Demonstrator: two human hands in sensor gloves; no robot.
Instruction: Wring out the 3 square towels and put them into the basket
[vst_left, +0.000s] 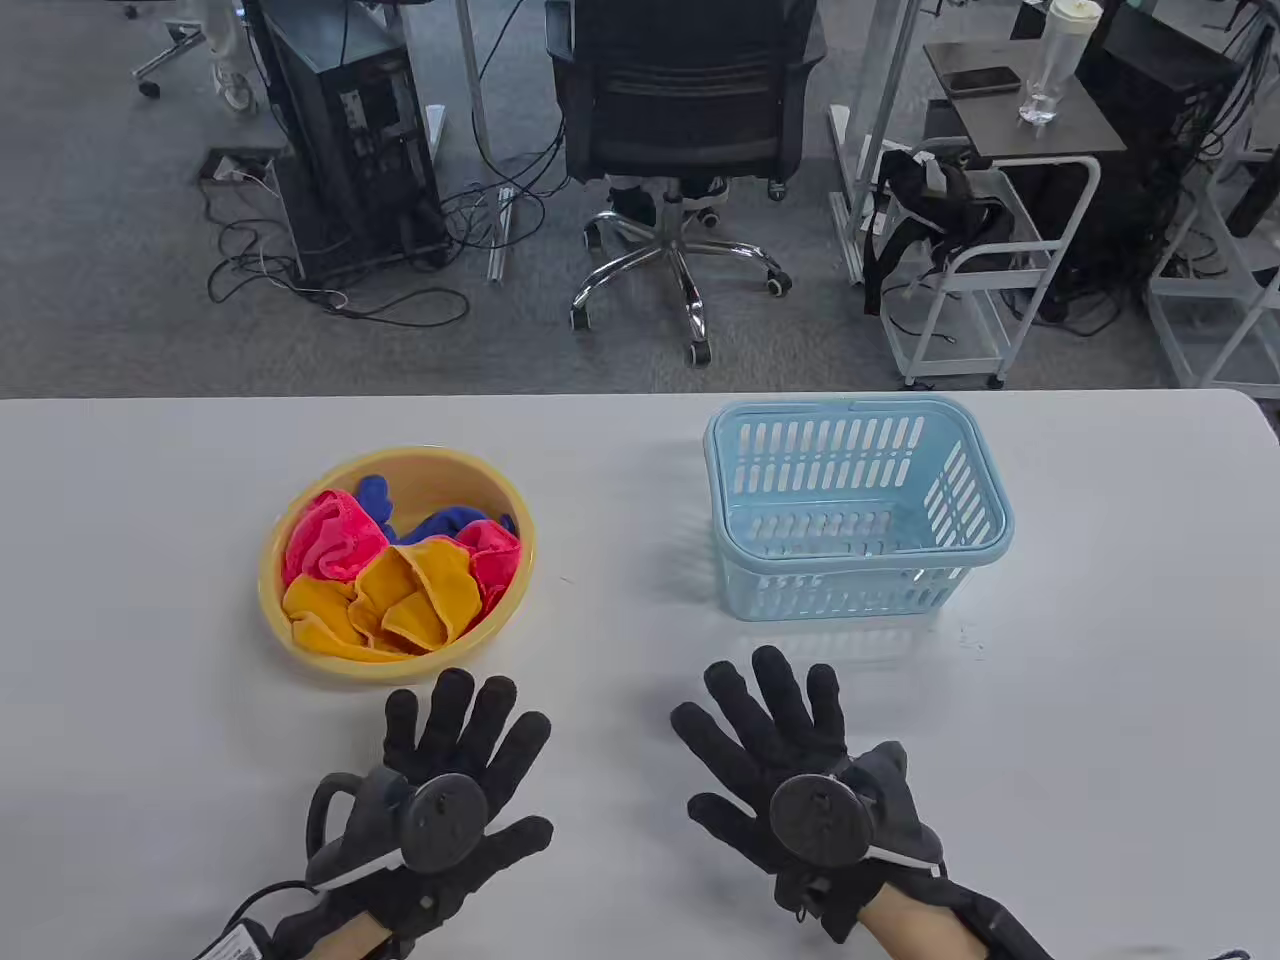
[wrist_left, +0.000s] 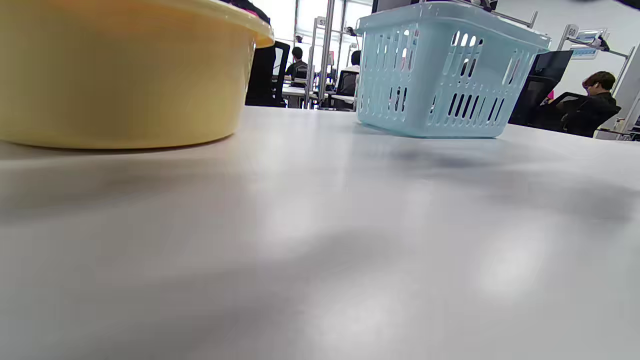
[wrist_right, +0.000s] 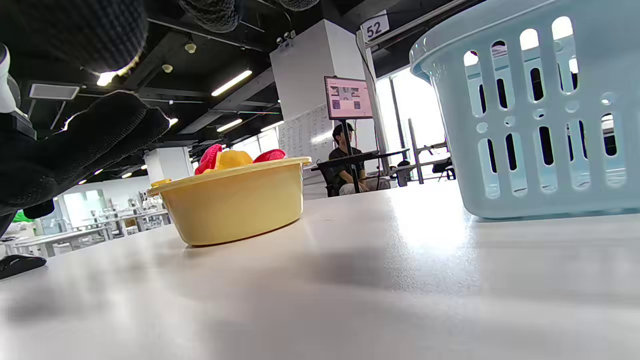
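Both hands lie flat on the table (vst_left: 120, 560), palms down, nothing in either. The left hand (vst_left: 440, 790) has its fingers spread wide and straight, tips just short of the bowl (vst_left: 275, 590). The right hand (vst_left: 800, 770) is the same story, fingers fanned out and pointing toward the basket (vst_left: 860, 415), a gap of bare table between them.

All the towels sit in that yellow bowl, far left of the hands. The orange towel (vst_left: 400, 600) is bunched on the near side, the pink towel (vst_left: 330, 540) is heaped behind it with a fold showing on the right, and the blue towel (vst_left: 450, 520) is peeking out at the back. From the right wrist view only pink and orange crests show over the rim.

The basket, pale blue and slotted, stands far right and looks empty: through the slats and from above nothing shows inside. So my read is that the job hasn't started. No towel is out of the bowl, none is in the basket, and three lifts, three wrings and three drops remain. Whether the towels are wet I can't tell.

Writing: the right wrist view catches a sign reading "52" (wrist_right: 375, 26) on a pillar, and the left wrist view has a small placard that seems to read "60" (wrist_left: 572, 32). A screen (wrist_right: 349, 97) behind is too small to read. No brand shows on bowl or basket.
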